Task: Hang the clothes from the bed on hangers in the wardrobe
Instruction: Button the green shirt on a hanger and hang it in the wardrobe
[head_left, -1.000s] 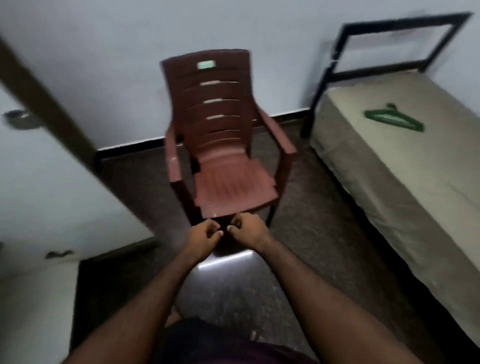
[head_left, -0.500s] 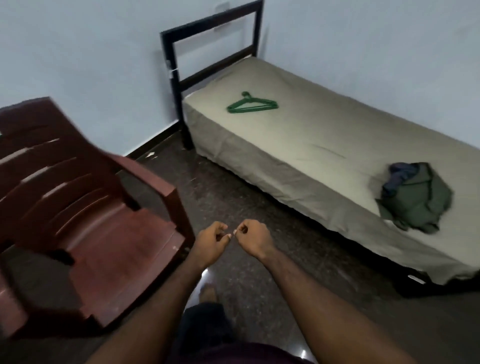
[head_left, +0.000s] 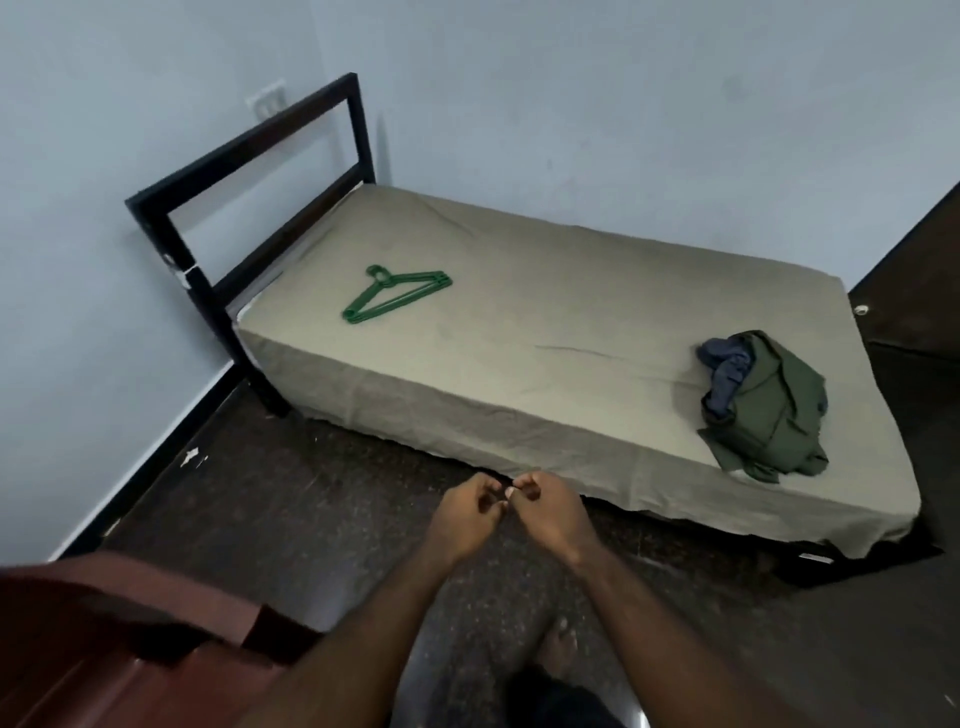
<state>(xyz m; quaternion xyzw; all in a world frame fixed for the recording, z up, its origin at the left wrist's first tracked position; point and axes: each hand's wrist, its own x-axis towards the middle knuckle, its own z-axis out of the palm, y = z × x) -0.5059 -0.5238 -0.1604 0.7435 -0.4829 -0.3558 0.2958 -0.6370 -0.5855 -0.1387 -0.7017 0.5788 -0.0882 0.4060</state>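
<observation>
On the bed (head_left: 519, 332), near its right end and close to the front edge, lies a crumpled heap of clothes (head_left: 769, 415), dark green with a blue piece tucked in at the upper left. Well apart from it, toward the black headboard frame (head_left: 249, 161), green hangers (head_left: 397, 293) lie flat in a stack on the olive sheet. Over the dark floor (head_left: 311, 493) in front of the bed, the left hand (head_left: 465, 519) and right hand (head_left: 556, 517) are held close together, both clenched with curled fingers, grasping nothing, their fingertips almost meeting. A reddish-brown chair (head_left: 130, 649) fills the lower left corner.
</observation>
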